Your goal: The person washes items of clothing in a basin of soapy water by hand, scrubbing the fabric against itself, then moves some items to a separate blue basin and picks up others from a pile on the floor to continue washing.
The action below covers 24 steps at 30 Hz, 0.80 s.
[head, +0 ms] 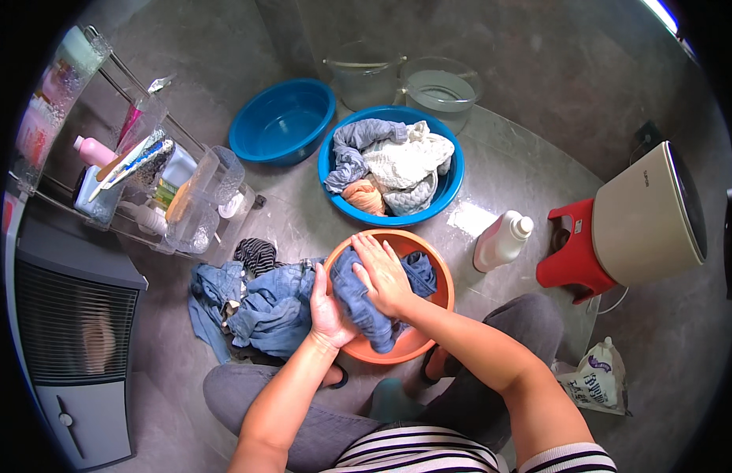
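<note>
Blue denim cloth point(360, 295) is bunched between my two hands over an orange plastic basin point(446, 284). My left hand point(330, 313) supports it from the left side with the palm facing it, and some of its fingers are hidden behind the fabric. My right hand point(380, 272) lies flat on top of the cloth, fingers extended. More dark blue denim point(420, 273) rests inside the basin on the right. Left of the basin, light blue denim garments point(271, 307) lie heaped on the floor, with a black-and-white striped cloth point(256, 255) at their upper edge.
Beyond the orange basin stands a blue basin point(459, 183) of white, grey and peach laundry; another blue basin point(283, 127) is behind it. Two clear buckets point(440, 91) stand at the wall. A white jug point(502, 242), a red stool point(570, 248) bearing a beige appliance point(643, 216), and a shelf rack point(185, 130) flank them.
</note>
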Each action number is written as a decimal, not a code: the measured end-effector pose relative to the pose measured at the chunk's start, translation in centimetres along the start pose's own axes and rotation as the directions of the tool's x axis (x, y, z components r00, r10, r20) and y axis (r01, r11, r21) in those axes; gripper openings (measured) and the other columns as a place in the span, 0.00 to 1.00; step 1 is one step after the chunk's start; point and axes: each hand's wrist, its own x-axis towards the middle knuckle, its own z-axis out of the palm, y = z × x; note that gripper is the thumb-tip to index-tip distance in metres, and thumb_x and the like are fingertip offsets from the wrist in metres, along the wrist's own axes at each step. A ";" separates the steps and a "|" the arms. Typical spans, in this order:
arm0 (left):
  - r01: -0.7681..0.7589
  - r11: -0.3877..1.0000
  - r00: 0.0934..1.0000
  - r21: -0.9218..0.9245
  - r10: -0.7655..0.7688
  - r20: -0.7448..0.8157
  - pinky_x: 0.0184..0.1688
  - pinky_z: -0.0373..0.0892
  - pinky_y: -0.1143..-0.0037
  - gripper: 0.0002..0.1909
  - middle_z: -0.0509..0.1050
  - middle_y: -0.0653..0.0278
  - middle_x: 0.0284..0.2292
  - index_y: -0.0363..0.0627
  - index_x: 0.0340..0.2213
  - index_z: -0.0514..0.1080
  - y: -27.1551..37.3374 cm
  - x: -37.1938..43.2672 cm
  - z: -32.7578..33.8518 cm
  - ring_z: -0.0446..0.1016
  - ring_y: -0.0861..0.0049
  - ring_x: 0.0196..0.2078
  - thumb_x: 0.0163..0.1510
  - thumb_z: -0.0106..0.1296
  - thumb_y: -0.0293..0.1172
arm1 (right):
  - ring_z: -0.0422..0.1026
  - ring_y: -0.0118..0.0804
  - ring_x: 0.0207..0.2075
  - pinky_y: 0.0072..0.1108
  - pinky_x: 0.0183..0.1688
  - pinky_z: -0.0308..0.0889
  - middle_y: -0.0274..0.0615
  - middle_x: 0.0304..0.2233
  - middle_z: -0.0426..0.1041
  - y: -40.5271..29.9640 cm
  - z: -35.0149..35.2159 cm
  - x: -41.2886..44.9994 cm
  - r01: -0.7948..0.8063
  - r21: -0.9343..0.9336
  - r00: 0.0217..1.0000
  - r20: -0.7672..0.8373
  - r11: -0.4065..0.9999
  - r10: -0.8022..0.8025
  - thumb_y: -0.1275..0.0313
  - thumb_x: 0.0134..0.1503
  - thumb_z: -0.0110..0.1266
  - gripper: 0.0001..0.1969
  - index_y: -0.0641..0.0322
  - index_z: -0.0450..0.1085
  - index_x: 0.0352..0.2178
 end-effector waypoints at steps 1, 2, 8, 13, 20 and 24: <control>0.032 0.999 0.999 -0.020 -0.033 -0.032 0.93 0.66 0.44 0.59 0.71 0.53 0.90 0.50 0.92 0.68 -0.6 -0.5 1.6 0.73 0.49 0.90 0.85 0.45 0.87 | 0.61 0.66 0.96 0.57 0.98 0.49 0.63 0.95 0.62 0.7 0.3 -0.4 -0.081 0.009 0.996 0.036 0.997 0.080 0.59 0.91 0.55 0.39 0.64 0.62 0.94; 0.057 0.998 0.988 -0.034 -0.052 0.146 0.92 0.68 0.45 0.59 0.74 0.53 0.88 0.51 0.91 0.69 -0.9 0.5 -1.0 0.75 0.49 0.88 0.84 0.45 0.88 | 0.62 0.68 0.95 0.58 0.97 0.52 0.66 0.93 0.65 0.7 1.1 -1.6 -0.005 0.029 0.998 -0.055 1.000 0.006 0.57 0.90 0.59 0.40 0.65 0.63 0.93; -0.054 0.990 0.998 -0.133 0.059 0.035 0.87 0.76 0.48 0.39 0.85 0.57 0.77 0.54 0.81 0.79 0.2 0.3 -6.7 0.85 0.56 0.78 0.92 0.49 0.70 | 0.66 0.65 0.93 0.62 0.95 0.57 0.65 0.91 0.69 -3.0 0.9 -2.1 0.314 0.104 0.949 -0.031 0.944 -0.312 0.57 0.87 0.63 0.38 0.62 0.69 0.90; 0.113 0.990 0.937 -0.086 -0.078 0.340 0.93 0.66 0.47 0.41 0.76 0.55 0.87 0.55 0.87 0.73 -0.2 1.5 -9.2 0.76 0.55 0.88 0.92 0.50 0.69 | 0.68 0.74 0.90 0.60 0.95 0.56 0.71 0.86 0.74 -2.8 2.2 -2.2 0.216 0.073 0.961 -0.193 0.974 -0.199 0.57 0.84 0.65 0.36 0.71 0.75 0.83; 0.115 0.993 0.976 -0.005 -0.113 0.184 0.88 0.74 0.41 0.44 0.82 0.49 0.82 0.47 0.88 0.71 -1.6 0.6 -5.0 0.82 0.45 0.82 0.92 0.49 0.67 | 0.81 0.72 0.80 0.62 0.86 0.69 0.64 0.76 0.86 2.8 -0.8 1.1 -0.066 -0.060 0.997 -0.048 0.996 0.063 0.66 0.81 0.64 0.23 0.68 0.86 0.69; 0.094 0.975 0.988 -0.200 -0.067 0.139 0.86 0.77 0.46 0.39 0.84 0.53 0.80 0.53 0.87 0.73 -0.8 -0.7 -5.5 0.83 0.53 0.82 0.93 0.52 0.64 | 0.75 0.67 0.87 0.58 0.91 0.65 0.58 0.83 0.81 -4.8 1.8 -3.3 0.169 0.132 0.983 -0.089 0.977 -0.158 0.70 0.81 0.68 0.30 0.63 0.80 0.80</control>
